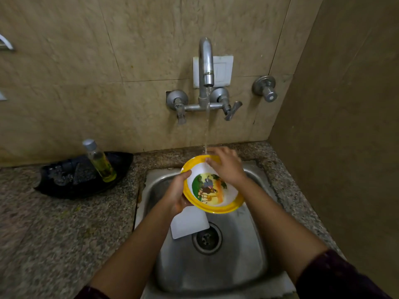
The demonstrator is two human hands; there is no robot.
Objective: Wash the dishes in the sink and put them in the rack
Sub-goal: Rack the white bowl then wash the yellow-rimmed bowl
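Two hands work a round, yellow-rimmed bowl (pixel 212 192) under running water: left hand (pixel 177 194) clamped on its rim, right hand (pixel 226 164) spread flat inside, above the steel sink (pixel 216 266).

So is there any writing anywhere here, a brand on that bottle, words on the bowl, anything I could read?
No text can be read in this view.
Bottle: no label visible, only yellow-green liquid and a grey cap.
Bowl, held by the left hand with the right hand on it: a cartoon picture, no legible words.
Tap and white wall plate: no markings to make out.
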